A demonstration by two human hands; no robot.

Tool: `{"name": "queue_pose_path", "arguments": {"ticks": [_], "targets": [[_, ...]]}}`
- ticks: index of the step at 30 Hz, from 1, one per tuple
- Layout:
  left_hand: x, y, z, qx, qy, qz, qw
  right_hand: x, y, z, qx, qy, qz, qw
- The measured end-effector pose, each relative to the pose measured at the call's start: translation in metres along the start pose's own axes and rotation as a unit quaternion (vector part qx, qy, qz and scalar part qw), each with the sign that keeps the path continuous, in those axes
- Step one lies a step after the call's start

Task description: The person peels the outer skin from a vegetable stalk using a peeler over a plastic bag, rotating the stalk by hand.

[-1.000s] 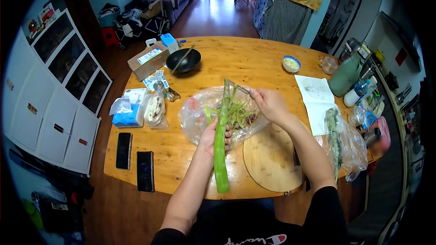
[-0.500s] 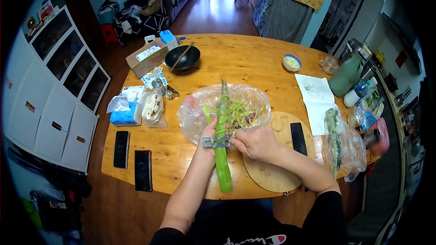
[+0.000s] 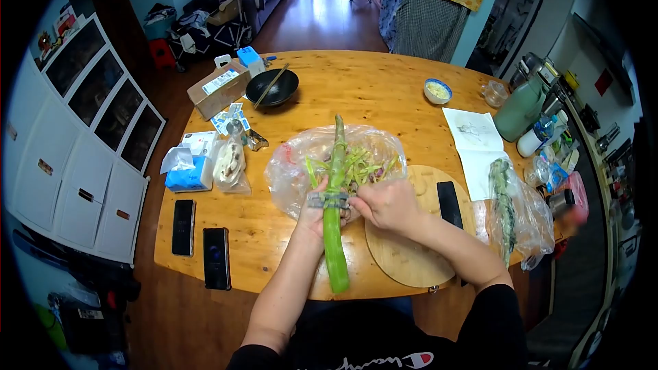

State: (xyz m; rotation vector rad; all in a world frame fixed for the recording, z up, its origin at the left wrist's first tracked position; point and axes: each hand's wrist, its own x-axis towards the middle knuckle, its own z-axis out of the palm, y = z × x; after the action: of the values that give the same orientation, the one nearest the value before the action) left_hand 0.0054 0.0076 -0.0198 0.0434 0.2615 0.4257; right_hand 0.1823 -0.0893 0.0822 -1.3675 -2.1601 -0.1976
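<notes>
Over one table [image 3: 363, 85], our left hand [image 3: 313, 219] grips one green stalk [image 3: 333, 233], our right hand [image 3: 389, 205] one peeler [image 3: 335, 200], two phones [image 3: 216, 258] leftward.

Wooden bench [image 3: 356, 82]: a black bowl [image 3: 282, 93], cardboard box [image 3: 223, 99], tissue pack [image 3: 190, 177] and two phones [image 3: 216, 260] on the left; plastic bag [image 3: 286, 177] in the middle; round board [image 3: 404, 257], paper [image 3: 473, 130] and green bottle [image 3: 515, 113] on the right.
</notes>
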Motion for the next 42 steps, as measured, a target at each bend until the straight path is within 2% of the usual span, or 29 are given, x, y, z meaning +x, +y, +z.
{"name": "queue_pose_path", "arguments": {"ticks": [3, 4, 7, 8, 11, 14, 18, 20, 23, 27, 30, 33, 36, 39, 42], "targets": [[-0.002, -0.005, 0.013, 0.045, 0.079, 0.028, 0.995, 0.004, -0.001, -0.006, -0.002, -0.016, -0.002, 1.000], [0.008, -0.012, 0.025, -0.004, 0.144, 0.099, 0.985, 0.002, -0.007, -0.008, 0.003, -0.023, -0.004, 1.000], [-0.008, -0.011, 0.029, 0.075, 0.142, 0.063, 0.985, 0.000, 0.004, 0.001, -0.002, -0.016, 0.010, 1.000], [-0.007, -0.011, 0.026, 0.051, 0.086, 0.031, 0.995, 0.000, 0.008, 0.003, -0.010, -0.013, 0.015, 1.000], [-0.003, -0.011, 0.020, 0.041, 0.109, 0.038, 0.992, 0.001, 0.003, -0.001, -0.022, -0.015, 0.017, 0.999], [-0.010, -0.012, 0.029, 0.103, 0.149, 0.034, 0.983, 0.003, 0.016, 0.010, -0.030, 0.012, 0.021, 0.999], [-0.009, -0.013, 0.037, 0.125, 0.158, 0.047, 0.978, 0.005, 0.015, 0.006, -0.044, 0.015, 0.013, 0.999], [-0.015, -0.017, 0.048, 0.136, 0.160, 0.059, 0.976, 0.006, 0.025, 0.015, -0.043, 0.011, 0.039, 0.998], [-0.002, -0.009, 0.021, 0.121, 0.142, 0.034, 0.982, 0.009, 0.028, 0.016, -0.046, 0.012, 0.056, 0.997], [-0.010, -0.011, 0.029, 0.146, 0.138, 0.050, 0.978, 0.010, 0.025, 0.019, -0.053, 0.002, 0.058, 0.997], [-0.007, -0.015, 0.032, 0.120, 0.138, 0.081, 0.980, 0.020, 0.056, 0.022, -0.087, -0.036, 0.175, 0.980], [-0.014, -0.016, 0.040, 0.096, 0.098, 0.103, 0.985, 0.023, 0.077, 0.022, -0.028, -0.071, 0.299, 0.951], [-0.018, -0.011, 0.033, 0.070, 0.048, 0.095, 0.992, 0.027, 0.091, 0.009, 0.088, -0.096, 0.360, 0.924], [-0.012, 0.000, 0.024, 0.028, 0.029, 0.085, 0.996, 0.031, 0.074, -0.001, 0.042, -0.026, 0.302, 0.952], [0.002, 0.007, 0.010, -0.031, 0.009, 0.077, 0.996, 0.027, 0.066, -0.002, -0.153, -0.009, 0.133, 0.979]]}}
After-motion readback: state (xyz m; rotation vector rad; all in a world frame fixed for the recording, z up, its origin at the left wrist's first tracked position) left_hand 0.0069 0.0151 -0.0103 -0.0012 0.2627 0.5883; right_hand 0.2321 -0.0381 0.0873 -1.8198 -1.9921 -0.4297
